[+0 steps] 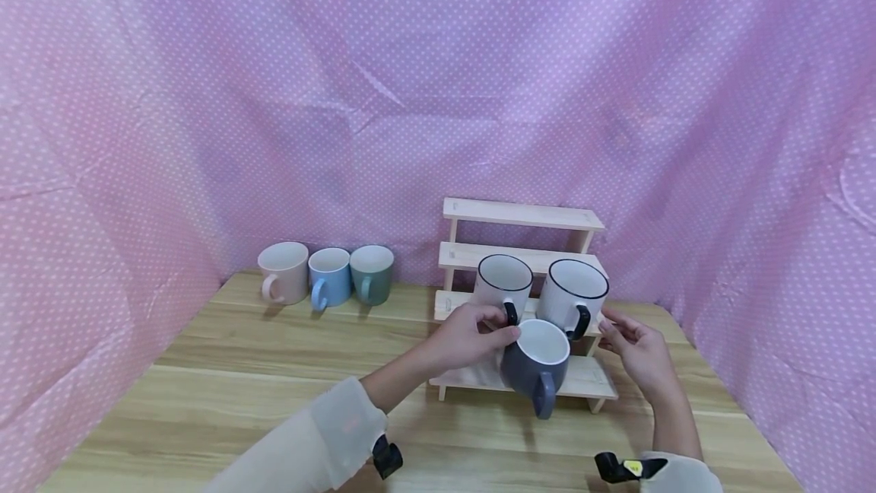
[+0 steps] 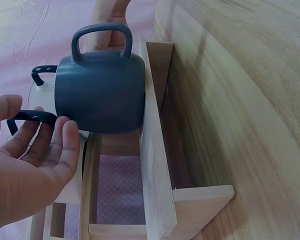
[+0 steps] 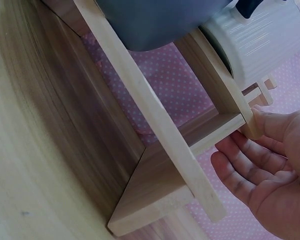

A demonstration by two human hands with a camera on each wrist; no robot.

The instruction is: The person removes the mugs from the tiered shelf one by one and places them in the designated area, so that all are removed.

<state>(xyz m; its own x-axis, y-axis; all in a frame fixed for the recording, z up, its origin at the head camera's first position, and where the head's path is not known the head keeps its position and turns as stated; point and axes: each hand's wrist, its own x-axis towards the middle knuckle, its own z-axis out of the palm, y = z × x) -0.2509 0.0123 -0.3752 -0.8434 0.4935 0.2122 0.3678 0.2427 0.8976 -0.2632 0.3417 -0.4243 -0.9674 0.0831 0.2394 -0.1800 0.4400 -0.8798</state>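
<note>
My left hand (image 1: 468, 337) holds the black handle (image 2: 37, 116) of a white mug (image 1: 494, 298) with a black rim. This mug stands on the second tier from the bottom of a wooden tiered rack (image 1: 523, 213). A matching white mug (image 1: 564, 304) is to its right on that tier. In front, on the lowest tier, sits a dark grey mug (image 1: 530, 371), its handle facing me. At the rack's right side my right hand (image 1: 643, 356) grips the end of a shelf board (image 3: 225, 92), thumb on one face and fingers on the other.
On the wooden table (image 1: 274, 371), towards the back left, a pale pink mug (image 1: 290, 280), a light blue mug (image 1: 335, 284) and a green mug (image 1: 376, 280) stand side by side. A pink dotted cloth (image 1: 383, 112) hangs behind and at both sides.
</note>
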